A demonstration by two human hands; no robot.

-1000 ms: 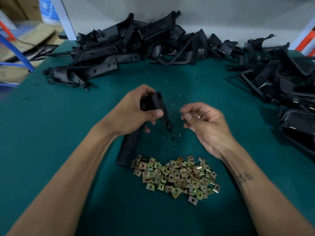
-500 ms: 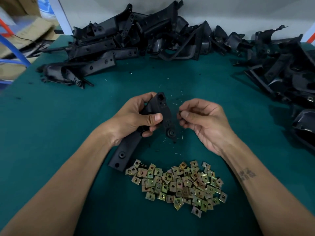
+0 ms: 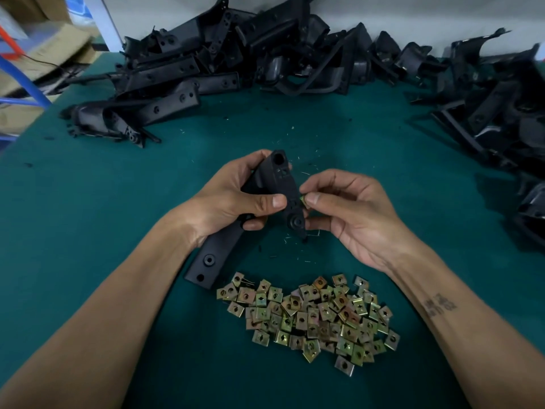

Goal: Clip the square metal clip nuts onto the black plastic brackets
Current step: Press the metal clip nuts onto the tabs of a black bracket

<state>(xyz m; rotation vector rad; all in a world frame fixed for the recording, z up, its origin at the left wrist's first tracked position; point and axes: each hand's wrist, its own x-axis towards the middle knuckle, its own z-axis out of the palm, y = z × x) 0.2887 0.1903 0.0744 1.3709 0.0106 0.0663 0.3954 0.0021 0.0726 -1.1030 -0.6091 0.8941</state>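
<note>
Head view. Left hand (image 3: 233, 199) grips a bracket (image 3: 283, 184) above mid-desk (image 3: 88, 202), fingers curled round it, thumb pressed across its face; the bracket's lower end reaches toward the near nut pile. Right hand (image 3: 351, 208) pinches one nut (image 3: 303, 199) between thumb and forefinger, held against the bracket's right edge; other fingers loosely curled. Nut mostly hidden by the fingertips, so it may be partly slid on, cannot confirm.

Progress: judged early. Nut pile (image 3: 312, 315) near the front edge is large. Bracket heaps along the far edge (image 3: 224, 63) and right edge (image 3: 495, 107); at this range no fitted nuts can be made out on them. Nut in hand not yet clearly seated; many brackets left.
</note>
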